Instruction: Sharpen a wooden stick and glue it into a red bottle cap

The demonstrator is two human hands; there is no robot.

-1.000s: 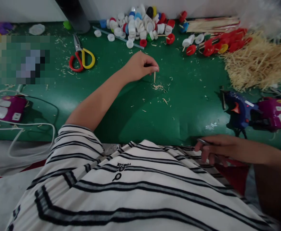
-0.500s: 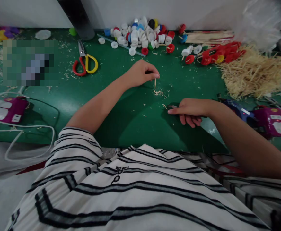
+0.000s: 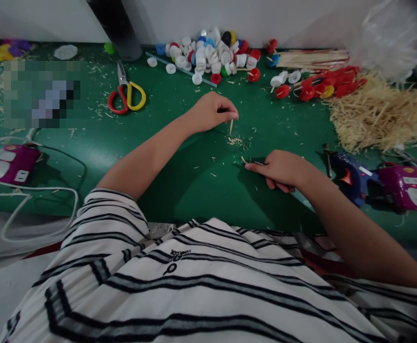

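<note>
In the head view, my left hand (image 3: 213, 112) pinches a short wooden stick (image 3: 231, 127) between thumb and fingertips. The stick's narrowed end points down over a small heap of pale wood shavings (image 3: 234, 141). Nearer my body and to the right, my right hand (image 3: 283, 167) is closed on a thin dark blade (image 3: 259, 162), mostly hidden by the thumb and fingers. A pale curl of wood (image 3: 243, 159) shows at the blade's tip, apart from the stick.
Scissors (image 3: 126, 93) lie left on the green table (image 3: 187, 190). Bottle caps (image 3: 208, 55) are heaped at the back. At right are red caps on sticks (image 3: 331, 83), a pile of wood fibre (image 3: 383, 112) and a blue glue gun (image 3: 354, 178). A white cable (image 3: 47, 188) crosses the left side.
My right hand has turned slightly and its fingertips have shifted a little left; less of the blade shows. My left hand keeps the stick in nearly the same place. The whole view has shifted slightly.
</note>
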